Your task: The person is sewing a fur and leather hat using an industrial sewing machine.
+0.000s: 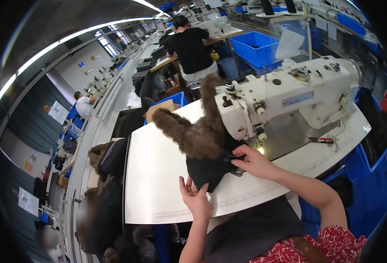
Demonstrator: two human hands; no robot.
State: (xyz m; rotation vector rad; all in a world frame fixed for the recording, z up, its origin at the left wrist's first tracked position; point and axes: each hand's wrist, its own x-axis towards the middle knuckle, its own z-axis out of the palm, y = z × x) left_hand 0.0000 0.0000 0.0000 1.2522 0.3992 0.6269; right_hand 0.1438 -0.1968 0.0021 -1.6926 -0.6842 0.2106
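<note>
My right hand [255, 164] has its thumb and forefinger pinched on the right edge of one black cloth [204, 173], just near of the machine's head; a thin pale line at those fingertips is too small for me to make out. My left hand [197, 204] has its fingers loosely spread, the thumb touching the cloth's near corner. The cloth lies on one white table [151, 175], joined on its far side to one brown fur piece [204, 138] with two long strips, one pointing far left, the other far and close beside the machine. I count one white sewing machine [290, 98] on the right half of the table, and one red-and-black tool [320, 140] right of the cloth, well apart from both hands. Far right stand two dark thread cones [267, 6]. Farther off I count two seated people: one in a black top [192, 49], one in a white top [84, 106] at far left. More fur-and-black pieces [110, 193] lie left of the table, overlapping too much for me to count.
</note>
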